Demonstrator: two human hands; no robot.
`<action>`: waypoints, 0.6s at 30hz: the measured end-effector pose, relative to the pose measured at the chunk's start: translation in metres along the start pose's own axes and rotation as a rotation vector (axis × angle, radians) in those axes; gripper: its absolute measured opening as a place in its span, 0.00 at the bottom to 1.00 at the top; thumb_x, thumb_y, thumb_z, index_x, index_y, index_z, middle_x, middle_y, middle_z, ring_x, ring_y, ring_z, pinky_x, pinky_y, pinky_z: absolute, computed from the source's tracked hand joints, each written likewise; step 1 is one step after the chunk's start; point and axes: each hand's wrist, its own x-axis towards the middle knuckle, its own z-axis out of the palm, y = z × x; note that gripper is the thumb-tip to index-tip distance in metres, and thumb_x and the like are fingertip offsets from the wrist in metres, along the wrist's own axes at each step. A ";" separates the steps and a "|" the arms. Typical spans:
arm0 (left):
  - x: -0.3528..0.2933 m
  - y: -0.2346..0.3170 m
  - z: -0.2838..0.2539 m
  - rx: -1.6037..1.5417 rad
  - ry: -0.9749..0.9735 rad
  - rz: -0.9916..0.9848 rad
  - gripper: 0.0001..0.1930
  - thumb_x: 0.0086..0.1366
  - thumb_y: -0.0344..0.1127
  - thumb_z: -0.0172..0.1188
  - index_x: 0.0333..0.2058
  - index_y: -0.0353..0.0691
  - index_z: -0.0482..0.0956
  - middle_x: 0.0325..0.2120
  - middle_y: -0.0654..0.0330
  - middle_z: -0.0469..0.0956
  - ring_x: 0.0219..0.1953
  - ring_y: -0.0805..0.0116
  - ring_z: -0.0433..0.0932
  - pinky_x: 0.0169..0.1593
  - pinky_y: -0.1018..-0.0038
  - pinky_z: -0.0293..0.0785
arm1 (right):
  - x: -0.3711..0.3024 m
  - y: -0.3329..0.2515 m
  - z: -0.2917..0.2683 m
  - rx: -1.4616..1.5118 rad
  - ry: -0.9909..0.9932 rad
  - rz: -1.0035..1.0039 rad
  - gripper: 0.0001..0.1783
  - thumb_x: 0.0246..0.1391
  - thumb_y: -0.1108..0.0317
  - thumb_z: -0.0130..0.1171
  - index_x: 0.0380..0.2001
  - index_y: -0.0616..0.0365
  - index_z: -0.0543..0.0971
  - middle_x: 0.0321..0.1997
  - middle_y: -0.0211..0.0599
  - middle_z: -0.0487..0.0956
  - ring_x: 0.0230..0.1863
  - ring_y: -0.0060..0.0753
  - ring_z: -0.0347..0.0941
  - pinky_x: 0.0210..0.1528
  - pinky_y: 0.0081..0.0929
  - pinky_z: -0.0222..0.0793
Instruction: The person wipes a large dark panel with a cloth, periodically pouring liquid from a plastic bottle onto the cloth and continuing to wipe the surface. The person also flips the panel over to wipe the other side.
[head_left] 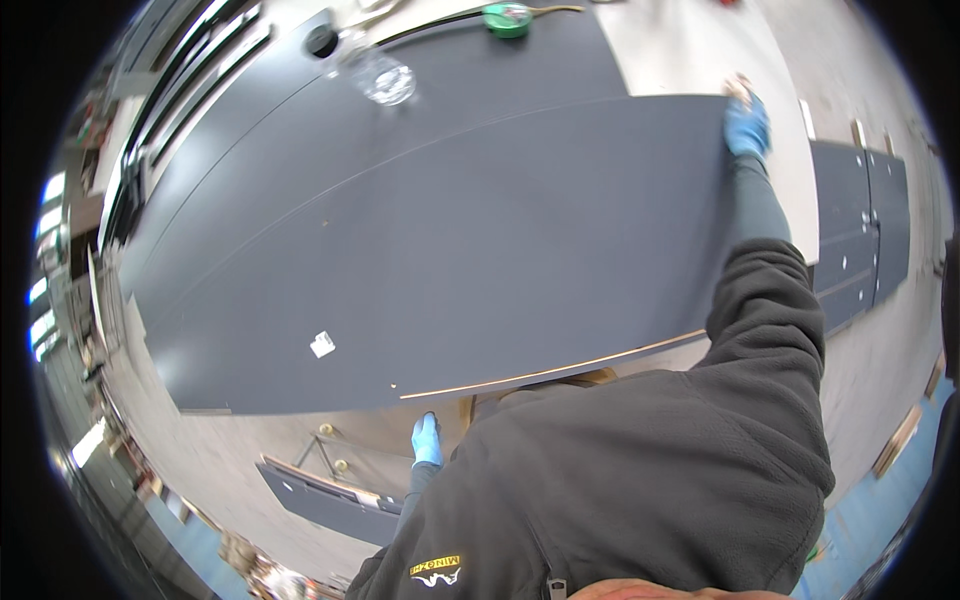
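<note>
A large dark grey panel (pixel 480 240) lies flat before me, with a pale raw strip along part of its near edge. My right arm stretches out to the panel's far right corner. There my right hand (pixel 747 125), in a blue glove, is closed at the edge. Something pale and brownish shows at its fingertips, too blurred to name. My left hand (pixel 427 438), also blue-gloved, hangs just below the near edge, apart from the panel. Its fingers look loosely stretched and hold nothing I can see. A small white label (pixel 322 344) sits on the panel's near left part.
A clear plastic bottle (pixel 384 78) and a green tape roll (pixel 507 19) lie at the far side, near a black round object (pixel 321 41). Dark panels (pixel 858 225) stand to the right. More boards (pixel 330 500) rest low at the left, by a wheeled metal frame (pixel 325 452).
</note>
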 end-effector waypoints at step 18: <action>0.021 -0.016 -0.009 0.123 0.349 0.301 0.24 0.76 0.47 0.59 0.51 0.27 0.84 0.44 0.48 0.86 0.46 0.56 0.81 0.55 0.59 0.76 | -0.108 -0.222 0.032 -0.265 -0.033 -0.390 0.27 0.61 0.61 0.68 0.63 0.51 0.80 0.76 0.53 0.70 0.78 0.64 0.63 0.80 0.58 0.59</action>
